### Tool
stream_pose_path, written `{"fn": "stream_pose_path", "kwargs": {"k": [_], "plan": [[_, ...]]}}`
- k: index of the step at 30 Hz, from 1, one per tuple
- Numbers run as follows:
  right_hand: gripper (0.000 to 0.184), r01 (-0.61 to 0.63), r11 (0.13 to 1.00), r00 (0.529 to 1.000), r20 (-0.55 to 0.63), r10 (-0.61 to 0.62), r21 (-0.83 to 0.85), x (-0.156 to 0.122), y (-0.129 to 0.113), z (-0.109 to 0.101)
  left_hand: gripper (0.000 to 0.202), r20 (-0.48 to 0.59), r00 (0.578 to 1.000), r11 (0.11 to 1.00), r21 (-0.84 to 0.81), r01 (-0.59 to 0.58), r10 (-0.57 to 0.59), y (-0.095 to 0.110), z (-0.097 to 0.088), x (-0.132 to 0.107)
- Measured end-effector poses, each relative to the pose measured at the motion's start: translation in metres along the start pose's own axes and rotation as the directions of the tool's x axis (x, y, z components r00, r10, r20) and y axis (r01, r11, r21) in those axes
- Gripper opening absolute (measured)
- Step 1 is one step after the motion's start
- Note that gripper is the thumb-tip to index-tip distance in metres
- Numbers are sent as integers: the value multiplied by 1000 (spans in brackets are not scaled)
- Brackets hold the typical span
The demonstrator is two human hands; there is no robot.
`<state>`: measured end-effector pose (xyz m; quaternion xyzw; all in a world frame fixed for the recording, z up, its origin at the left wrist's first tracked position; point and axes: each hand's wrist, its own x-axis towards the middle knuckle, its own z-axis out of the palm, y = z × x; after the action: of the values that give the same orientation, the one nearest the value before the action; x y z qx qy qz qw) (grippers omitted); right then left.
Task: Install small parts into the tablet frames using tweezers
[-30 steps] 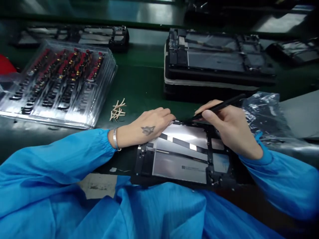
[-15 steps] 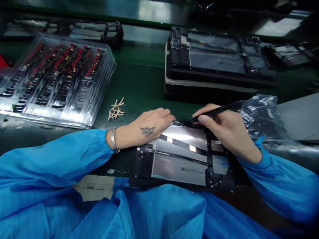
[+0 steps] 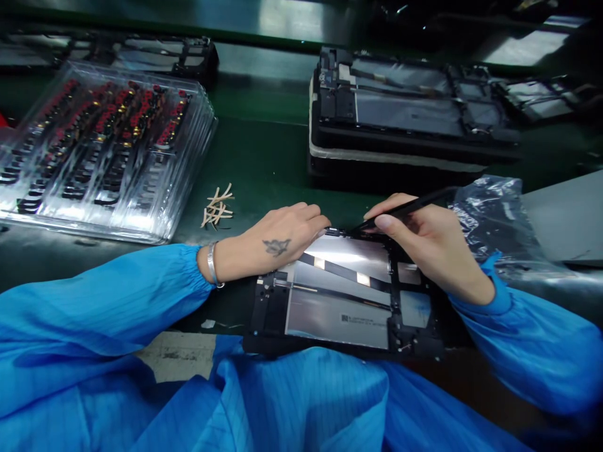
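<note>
An opened tablet [image 3: 339,307] lies screen-side down before me, its silvery metal back and dark flat cables exposed. My left hand [image 3: 287,238] rests over its upper left edge, fingers curled together at the rim; the fingertips are mostly hidden, and whatever they pinch cannot be made out. Between the thumb and fingers of my right hand [image 3: 424,242] is a pair of slim black tweezers [image 3: 409,207]. Their tips reach the tablet's far edge, a short way right of my left fingertips. Exactly what the tips touch is too small to tell.
Clear plastic trays [image 3: 188,169] holding red and black circuit parts stand stacked at left. Thin beige strips [image 3: 218,206] lie beside them. Behind the tablet is a stack of similar open tablets [image 3: 409,119]. A crumpled clear bag [image 3: 490,216] lies right of my right hand.
Both hands stay at the tablet's far edge, with the tweezers tilted slightly lower. The whole view has shifted a little; nothing else visibly moves.
</note>
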<state>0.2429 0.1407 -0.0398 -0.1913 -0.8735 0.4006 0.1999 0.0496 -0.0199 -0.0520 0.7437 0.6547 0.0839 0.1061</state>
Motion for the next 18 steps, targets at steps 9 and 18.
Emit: {"fn": "stream_pose_path", "kwargs": {"k": [9,18], "plan": [[26,14,1000,1000,17,-14,-18,-1,1,1,34,-3,1000,1000,-8,-4,4,0,1,1],[21,-101,926,989,-63,133,365,1,11,8,34,-51,999,1000,1,-18,18,-6,5,-1]]}}
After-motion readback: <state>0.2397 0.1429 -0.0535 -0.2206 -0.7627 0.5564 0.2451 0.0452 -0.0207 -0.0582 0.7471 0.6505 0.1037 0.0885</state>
